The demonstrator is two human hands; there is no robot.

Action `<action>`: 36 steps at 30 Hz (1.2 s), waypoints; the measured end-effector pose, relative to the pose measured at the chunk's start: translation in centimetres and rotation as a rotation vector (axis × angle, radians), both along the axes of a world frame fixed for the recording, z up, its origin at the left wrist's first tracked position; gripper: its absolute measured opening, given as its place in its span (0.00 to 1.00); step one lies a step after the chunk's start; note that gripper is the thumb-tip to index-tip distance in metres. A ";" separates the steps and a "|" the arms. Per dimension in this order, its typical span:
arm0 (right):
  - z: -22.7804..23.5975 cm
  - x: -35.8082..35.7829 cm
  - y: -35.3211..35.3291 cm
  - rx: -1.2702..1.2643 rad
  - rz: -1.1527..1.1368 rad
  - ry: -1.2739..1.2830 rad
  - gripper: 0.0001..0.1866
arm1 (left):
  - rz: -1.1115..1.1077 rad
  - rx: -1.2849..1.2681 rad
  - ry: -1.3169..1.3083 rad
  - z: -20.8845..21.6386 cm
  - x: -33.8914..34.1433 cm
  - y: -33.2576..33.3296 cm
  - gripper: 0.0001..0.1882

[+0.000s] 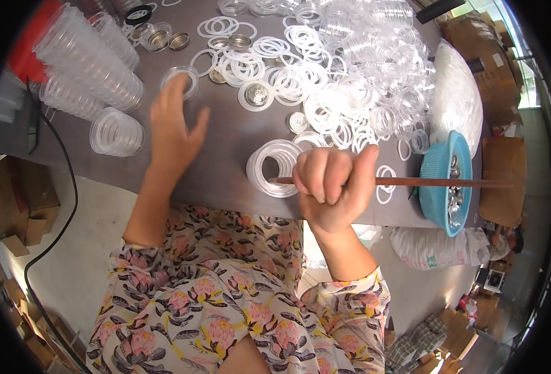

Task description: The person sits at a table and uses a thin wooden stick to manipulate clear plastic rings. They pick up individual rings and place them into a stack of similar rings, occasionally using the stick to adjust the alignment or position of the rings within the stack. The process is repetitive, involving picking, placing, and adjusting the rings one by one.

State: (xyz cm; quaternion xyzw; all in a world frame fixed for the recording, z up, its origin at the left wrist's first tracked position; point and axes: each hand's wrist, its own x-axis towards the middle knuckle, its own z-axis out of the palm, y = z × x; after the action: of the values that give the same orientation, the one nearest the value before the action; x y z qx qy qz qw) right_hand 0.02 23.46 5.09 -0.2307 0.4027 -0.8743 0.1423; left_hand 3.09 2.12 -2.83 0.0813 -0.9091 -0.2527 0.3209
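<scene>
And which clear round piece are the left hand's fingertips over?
The clear round piece lying between the clear stacks on the left and the white rings. Unlike the others, it is partly covered by the left hand.

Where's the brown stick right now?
Head view, centre to right: the brown stick is in the right hand, its tip seen over the clear ring stack, its shaft over the blue basket.

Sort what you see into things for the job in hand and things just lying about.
Likely for the job:
brown stick, held in the right hand
clear round piece, at the left hand
ring stack, by the stick's tip
loose white rings

Seemingly just lying about:
black cable
cardboard box, far right
white plastic bag, lower right
</scene>
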 end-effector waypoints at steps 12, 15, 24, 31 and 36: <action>2.2 -0.9 3.8 -0.044 -0.248 0.089 0.33 | -0.578 -0.196 0.165 7.1 3.1 3.7 0.14; 3.0 -0.8 4.2 -0.083 -0.254 0.114 0.33 | -0.802 -0.159 -0.089 6.5 3.4 6.4 0.15; 2.0 0.7 2.5 -0.031 -0.031 -0.011 0.33 | -0.591 0.373 0.118 5.6 2.6 8.2 0.39; 1.9 0.3 -0.4 0.241 0.019 -0.014 0.33 | -0.765 0.897 -0.021 2.3 2.2 9.0 0.39; 2.1 -1.5 -2.5 0.193 -0.001 -0.032 0.33 | -0.766 0.971 -0.014 2.3 2.3 9.4 0.39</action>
State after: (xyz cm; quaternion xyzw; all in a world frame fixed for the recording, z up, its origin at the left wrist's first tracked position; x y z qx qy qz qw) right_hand -1.51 20.96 7.15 -0.2018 0.4829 -0.8350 0.1699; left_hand 5.38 11.48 -0.57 -0.1126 -0.6570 -0.7344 0.1276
